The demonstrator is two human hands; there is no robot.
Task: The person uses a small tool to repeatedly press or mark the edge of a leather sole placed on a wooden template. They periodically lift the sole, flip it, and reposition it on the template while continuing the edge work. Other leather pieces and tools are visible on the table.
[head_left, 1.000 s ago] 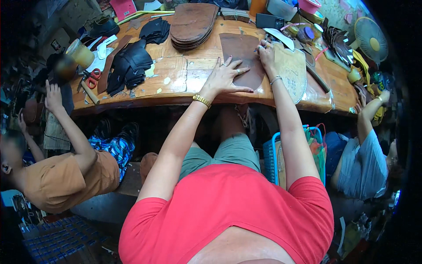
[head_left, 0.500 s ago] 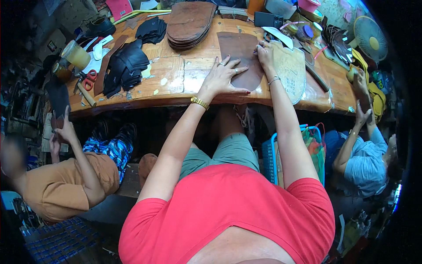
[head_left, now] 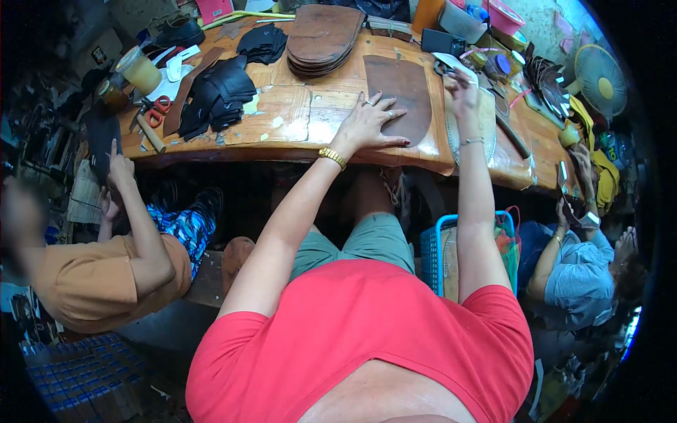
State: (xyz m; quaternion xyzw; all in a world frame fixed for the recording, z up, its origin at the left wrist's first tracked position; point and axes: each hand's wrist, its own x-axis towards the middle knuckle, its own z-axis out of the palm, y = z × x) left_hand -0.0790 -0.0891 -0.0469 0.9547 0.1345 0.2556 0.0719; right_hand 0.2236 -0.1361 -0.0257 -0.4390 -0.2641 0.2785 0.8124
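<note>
Leather sheet (head_left: pixel 402 77): partly beneath the left hand (head_left: pixel 372 121), extending beyond it.
Pattern piece (head_left: pixel 486 113): right of the sheet, partly under the right hand (head_left: pixel 463 95).
Leather stack (head_left: pixel 326 34): on the table (head_left: pixel 331 113), beyond and left of the left hand.
Cut pieces (head_left: pixel 217 99): well left of the left hand.
Scissors (head_left: pixel 155 118): farther left, past those pieces.
Tubs (head_left: pixel 462 22): beyond the right hand.
Basket (head_left: pixel 430 262): below the table edge, under the right forearm (head_left: pixel 478 190).
</note>
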